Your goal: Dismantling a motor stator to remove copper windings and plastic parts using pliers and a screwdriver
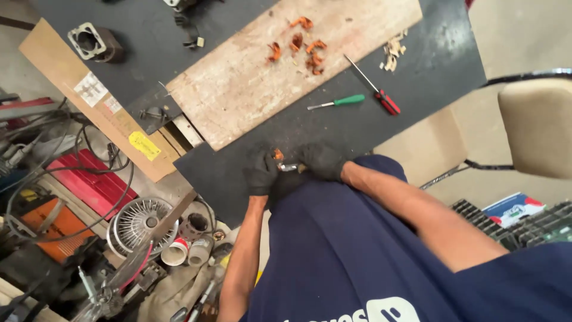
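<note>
Both gloved hands are closing around one small metal piece at the near edge of the dark worktop, right against the person's navy shirt. The left hand, in a black glove, is pinching one end of it from below, while the right hand, also gloved in black, is clamping the other end, so the shiny part is showing only in the gap between the two fists. A bit of coppery orange material is poking up just above the left hand's fingers; whether it belongs to the piece, I cannot tell. Farther out on the worktop, a green-handled screwdriver is lying just beside a red-handled screwdriver, both well apart from the hands. Beyond them a pale wooden board is resting across the top, carrying a scatter of orange copper scraps. Off to the left, below the bench, a round wire fan guard is sitting among cables and clutter on the floor.
</note>
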